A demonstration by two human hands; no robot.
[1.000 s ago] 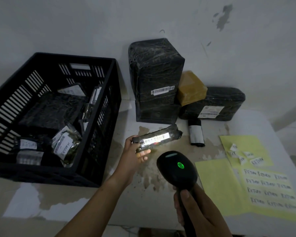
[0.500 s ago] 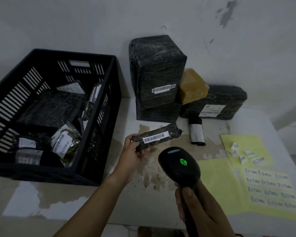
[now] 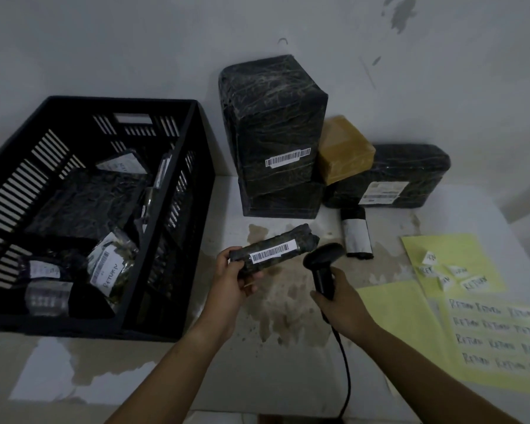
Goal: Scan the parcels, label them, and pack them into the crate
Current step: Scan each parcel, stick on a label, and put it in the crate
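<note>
Left of the fingers (image 3: pixel 248 288), the crate (image 3: pixel 181 228) is seen part-filled with labelled parcels (image 3: pixel 107 267). A slim parcel (image 3: pixel 273 252) is gripped by the curled fingers of the left hand (image 3: pixel 230 283), barcode up, just beside the scanner (image 3: pixel 322 261) clasped in the right hand (image 3: pixel 340 304). Scanning is judged in hand; next, a cut label (image 3: pixel 478 283), right of both hands, must be picked.

Dim, murky, perhaps slightly soft edges.

Long black-wrapped parcel (image 3: pixel 273 252) (barcode label up) held tilted; slotted black crate (image 3: pixel 179 234) at left; packed parcels (image 3: pixel 110 267) inside.
</note>
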